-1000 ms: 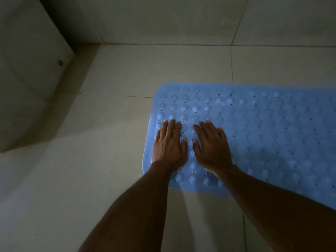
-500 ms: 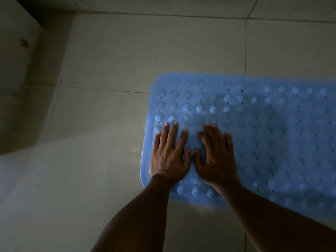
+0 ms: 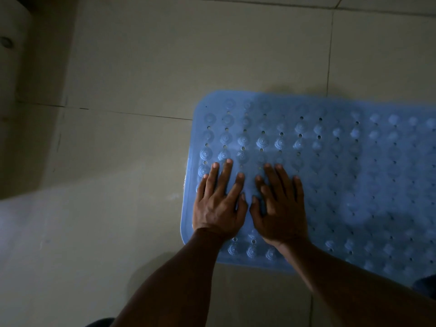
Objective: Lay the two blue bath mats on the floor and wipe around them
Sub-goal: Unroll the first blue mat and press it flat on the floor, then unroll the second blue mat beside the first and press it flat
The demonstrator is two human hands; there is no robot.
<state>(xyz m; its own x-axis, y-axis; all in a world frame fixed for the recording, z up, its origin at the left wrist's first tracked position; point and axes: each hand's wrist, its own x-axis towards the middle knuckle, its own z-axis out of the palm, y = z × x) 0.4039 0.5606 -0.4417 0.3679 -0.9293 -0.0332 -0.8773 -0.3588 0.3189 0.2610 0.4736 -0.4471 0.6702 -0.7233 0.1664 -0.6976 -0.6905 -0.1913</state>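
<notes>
While both hands press flat, the blue bath mat (image 3: 330, 175) lies spread on the floor.
L hand (image 3: 218, 204) & R hand (image 3: 279, 208), fingers spread, gripping nothing, have slid nearer the mat's left end vs 1 s ago; smoothing prob. nearly done. 2nd mat not in view. Floor (image 3: 141, 161): pale tile, dim room, wall (image 3: 16, 114) by its left edge.

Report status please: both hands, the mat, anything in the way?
Left hand and right hand open, flat on blue bath mat. Mat lies flat on tiled floor. One mat in view only. Nothing in the way.
</notes>
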